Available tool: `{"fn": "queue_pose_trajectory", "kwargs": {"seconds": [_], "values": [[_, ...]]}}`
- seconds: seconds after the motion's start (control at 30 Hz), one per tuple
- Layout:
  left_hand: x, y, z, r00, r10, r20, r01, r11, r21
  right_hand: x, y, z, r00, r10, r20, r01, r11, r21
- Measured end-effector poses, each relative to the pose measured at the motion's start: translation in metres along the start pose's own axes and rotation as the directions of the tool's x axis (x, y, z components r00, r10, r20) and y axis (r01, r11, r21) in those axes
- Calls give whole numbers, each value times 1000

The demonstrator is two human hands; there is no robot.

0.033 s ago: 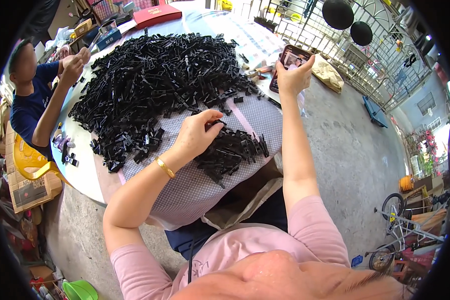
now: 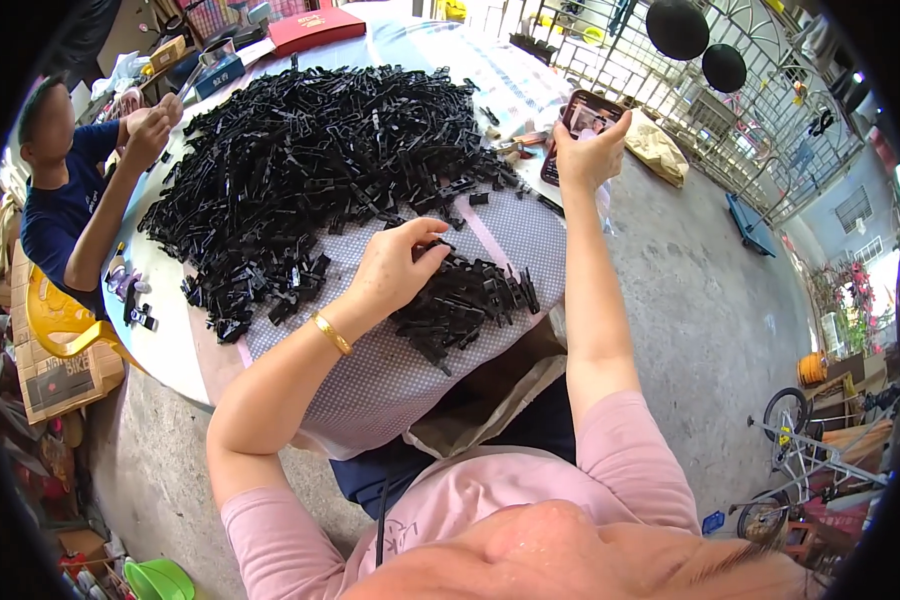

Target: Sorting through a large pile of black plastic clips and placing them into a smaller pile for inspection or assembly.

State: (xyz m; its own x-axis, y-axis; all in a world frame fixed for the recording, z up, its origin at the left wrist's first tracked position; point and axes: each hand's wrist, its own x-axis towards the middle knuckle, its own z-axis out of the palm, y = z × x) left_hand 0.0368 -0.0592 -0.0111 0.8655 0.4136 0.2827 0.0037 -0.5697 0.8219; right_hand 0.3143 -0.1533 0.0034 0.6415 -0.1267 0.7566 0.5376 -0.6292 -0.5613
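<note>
My right hand [image 2: 589, 160] holds up a smartphone [image 2: 578, 122] beyond the table's right edge, its lit screen facing me. At the near edge of the table, my left hand [image 2: 395, 268] rests against a small pile of black plastic clip-like parts [image 2: 470, 305]. Its fingers curl loosely and the thumb stands apart from them; dark parts show in the gap, but none is clearly gripped. A gold bangle [image 2: 332, 334] circles that wrist. Behind lies a large heap of the same black parts [image 2: 320, 150] across the dotted cloth [image 2: 360, 390].
At the left, another person [image 2: 65, 200] sits on a yellow chair [image 2: 55, 310] with both hands raised. A red box [image 2: 315, 32] and a blue box [image 2: 218, 75] stand at the table's far side. An open sack [image 2: 490, 405] hangs by my lap. A bicycle [image 2: 795, 450] is at the right.
</note>
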Motion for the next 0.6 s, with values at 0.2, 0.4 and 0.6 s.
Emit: {"fn": "queue_pose_trajectory", "kwargs": {"seconds": [0.2, 0.4, 0.6], "values": [[-1, 4, -4, 999, 0, 37, -2, 999, 35, 0, 2, 3, 1000, 9, 5, -9, 1000, 10], [0, 6, -4, 998, -6, 58, 5, 1000, 27, -2, 5, 2, 1000, -28, -1, 28, 1000, 14], [-1, 3, -2, 999, 32, 22, -32, 999, 6, -3, 12, -1, 989, -132, -63, 138, 986, 93]]}}
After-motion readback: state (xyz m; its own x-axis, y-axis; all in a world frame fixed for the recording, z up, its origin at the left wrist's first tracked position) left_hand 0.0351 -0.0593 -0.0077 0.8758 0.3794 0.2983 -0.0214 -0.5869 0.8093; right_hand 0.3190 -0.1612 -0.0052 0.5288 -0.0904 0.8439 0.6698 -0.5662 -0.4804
